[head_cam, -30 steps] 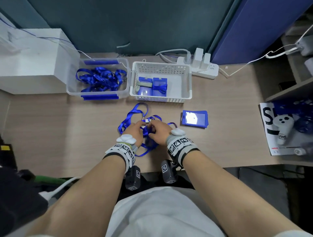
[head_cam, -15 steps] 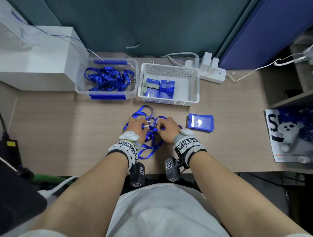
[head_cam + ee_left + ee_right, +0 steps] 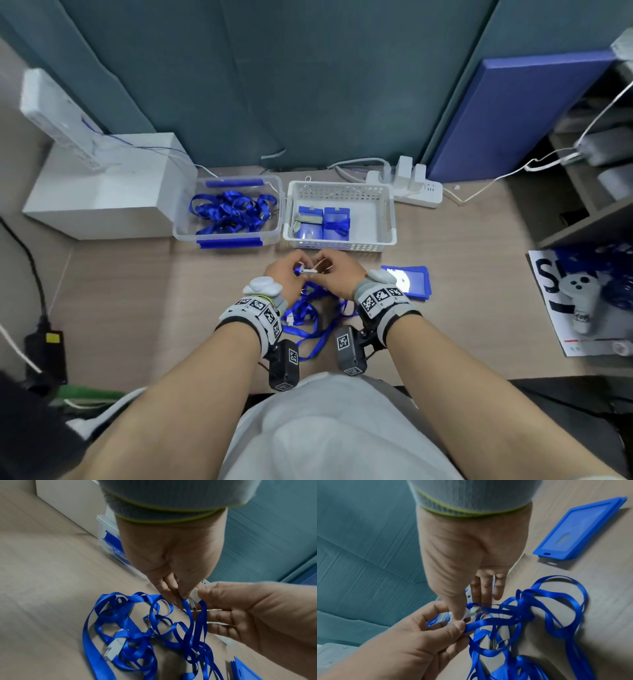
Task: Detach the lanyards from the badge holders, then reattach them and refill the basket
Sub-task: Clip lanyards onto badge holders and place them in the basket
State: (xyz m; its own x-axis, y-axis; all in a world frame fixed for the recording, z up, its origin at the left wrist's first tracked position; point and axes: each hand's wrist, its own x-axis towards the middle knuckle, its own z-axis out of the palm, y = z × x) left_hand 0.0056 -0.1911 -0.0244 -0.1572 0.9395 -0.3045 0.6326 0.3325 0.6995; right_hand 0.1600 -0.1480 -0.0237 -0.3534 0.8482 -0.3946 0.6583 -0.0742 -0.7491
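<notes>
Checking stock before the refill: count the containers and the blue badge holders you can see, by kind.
Clear plastic bin of blue lanyards: 1
White plastic mesh basket: 1
Blue badge holders in the basket: 2
Blue badge holders loose on the desk: at least 1, perhaps stacked
Total: 5

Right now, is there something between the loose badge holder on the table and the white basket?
Nothing visible. The badge holder lies flat beside the right hand, and bare table separates it from the basket.

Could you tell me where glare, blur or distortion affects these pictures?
Head view: glare whitens the window of the badge holder on the table, and straight edges bow. Left wrist view: the wristband at top is blurred. Right wrist view: the lanyards smear toward the bottom.
</notes>
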